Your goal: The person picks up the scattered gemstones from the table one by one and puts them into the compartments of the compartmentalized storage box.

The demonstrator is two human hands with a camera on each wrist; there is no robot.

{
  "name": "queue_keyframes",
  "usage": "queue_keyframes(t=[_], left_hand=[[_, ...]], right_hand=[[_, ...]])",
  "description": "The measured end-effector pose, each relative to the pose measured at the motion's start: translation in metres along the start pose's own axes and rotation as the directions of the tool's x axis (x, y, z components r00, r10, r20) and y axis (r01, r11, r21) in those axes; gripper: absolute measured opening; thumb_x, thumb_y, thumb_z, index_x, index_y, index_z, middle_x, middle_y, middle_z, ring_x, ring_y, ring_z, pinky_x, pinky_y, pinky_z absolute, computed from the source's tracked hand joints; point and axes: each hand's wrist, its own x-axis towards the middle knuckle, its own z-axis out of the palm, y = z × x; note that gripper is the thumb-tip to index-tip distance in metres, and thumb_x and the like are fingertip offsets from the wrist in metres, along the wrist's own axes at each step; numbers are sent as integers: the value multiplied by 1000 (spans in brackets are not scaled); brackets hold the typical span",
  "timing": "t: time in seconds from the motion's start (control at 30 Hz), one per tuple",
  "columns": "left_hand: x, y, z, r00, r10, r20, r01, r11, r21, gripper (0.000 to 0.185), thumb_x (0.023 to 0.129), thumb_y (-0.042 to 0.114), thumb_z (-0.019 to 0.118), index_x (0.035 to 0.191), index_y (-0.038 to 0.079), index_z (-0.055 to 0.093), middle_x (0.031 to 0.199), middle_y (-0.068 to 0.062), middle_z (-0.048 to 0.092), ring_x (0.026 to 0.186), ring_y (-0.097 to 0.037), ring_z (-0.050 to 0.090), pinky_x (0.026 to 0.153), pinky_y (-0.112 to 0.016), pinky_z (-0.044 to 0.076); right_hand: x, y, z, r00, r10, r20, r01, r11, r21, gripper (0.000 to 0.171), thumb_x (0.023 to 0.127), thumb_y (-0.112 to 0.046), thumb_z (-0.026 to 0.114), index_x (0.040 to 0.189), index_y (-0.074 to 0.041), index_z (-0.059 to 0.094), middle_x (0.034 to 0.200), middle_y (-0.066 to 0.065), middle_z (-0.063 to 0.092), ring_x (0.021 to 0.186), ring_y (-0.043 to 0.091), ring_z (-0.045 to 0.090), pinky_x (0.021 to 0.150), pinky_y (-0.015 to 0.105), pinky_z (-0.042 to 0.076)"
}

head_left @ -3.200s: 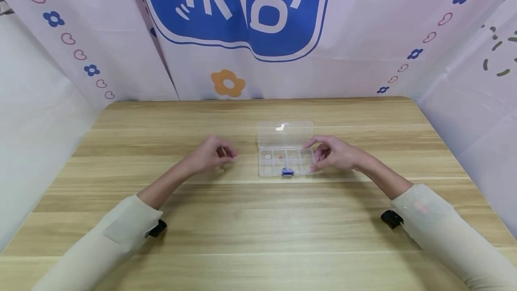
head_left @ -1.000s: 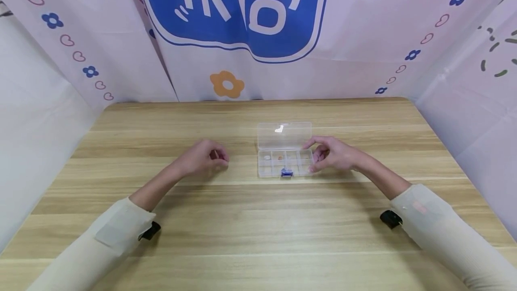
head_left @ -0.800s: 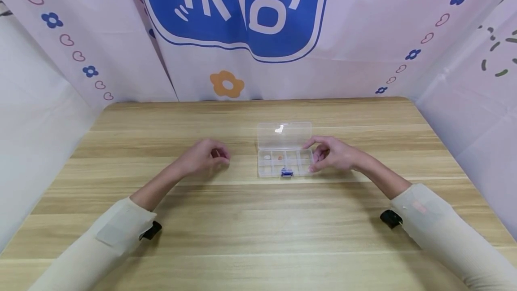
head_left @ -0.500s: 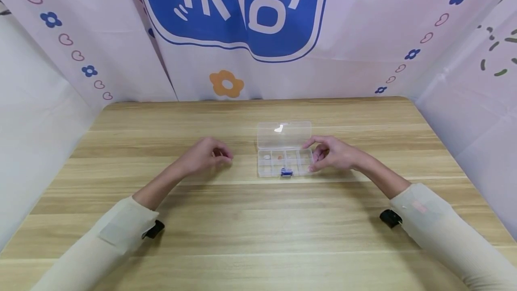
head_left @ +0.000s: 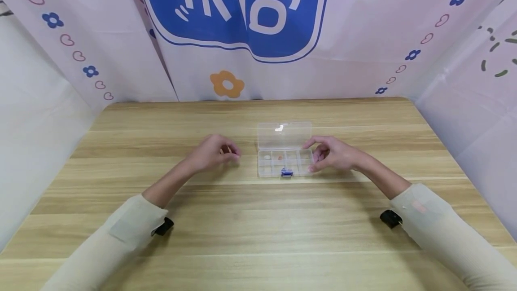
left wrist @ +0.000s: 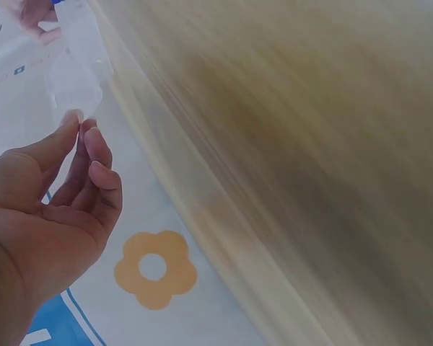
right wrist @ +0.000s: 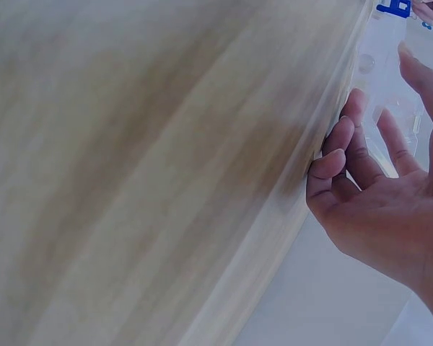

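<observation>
**Clear plastic box, one hand pinching, one hand bracing**

Clear plastic is what everything sits around here: a small see-through compartment box point(head_left: 284, 163) with its lid point(head_left: 284, 134) flipped open away from the person and a blue latch point(head_left: 287, 172) on its near edge. It lies flat on the pale wooden worktop point(head_left: 258, 223). Two compartments at the box's left end each hold a tiny piece, one whitish point(head_left: 267, 157) and one orange point(head_left: 280, 157).

The right hand point(head_left: 333, 152) is at the box's right end, thumb and forefinger curled round that end and gripping it. The left hand point(head_left: 212, 152) hangs just left of the box, not touching it. Its fingers point(left wrist: 78, 128) are pinched tip to tip, and I honestly can't tell if anything is between them because the wrist view is too blurry.

My take is that the box looks light and would slide easily, so that right-hand brace matters. I'd keep the pinch low and come in over the box's left end, clear of the lid.

Nothing really stands in the way. The only things around the box are bare wood, cream sleeves, a black strap point(head_left: 163, 227) on each wrist and the pink printed backdrop cloth point(head_left: 363, 35) behind the box.
</observation>
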Motion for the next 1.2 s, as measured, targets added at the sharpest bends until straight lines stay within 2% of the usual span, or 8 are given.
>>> queue_keyframes(t=[0.2,0.5,0.93,1.2], left_hand=[[6,4,6,1000,18,-11,-18,1000,-23,5,94,-2,72,95,-6,75,88,-16,75,80,-28,68,66,-23,53],[15,11,15,999,38,-36,-39,999,-17,4,94,-1,74,94,-5,76,86,-15,74,73,-17,62,62,-22,49],[23,18,24,995,97,-19,-98,992,-80,5,93,-1,74,91,-6,75,89,-12,75,79,-30,68,65,-23,51],[28,19,29,994,107,1,-107,992,-68,5,92,-2,75,90,-5,76,83,-11,74,74,-20,64,64,-22,49]], right_hand=[[0,0,0,1000,3,-1,-3,1000,-7,56,84,0,84,132,6,57,82,8,62,79,21,57,72,25,50],[0,0,0,1000,-1,2,1,1000,-11,56,84,0,84,132,7,57,82,7,62,78,20,56,72,24,49],[-1,0,1,1000,-2,0,2,1000,2,56,84,1,84,133,8,56,81,7,62,77,19,55,71,24,48],[0,0,1,1000,-2,-2,2,1000,-2,56,84,1,84,132,8,56,82,7,62,78,19,56,71,24,49]])
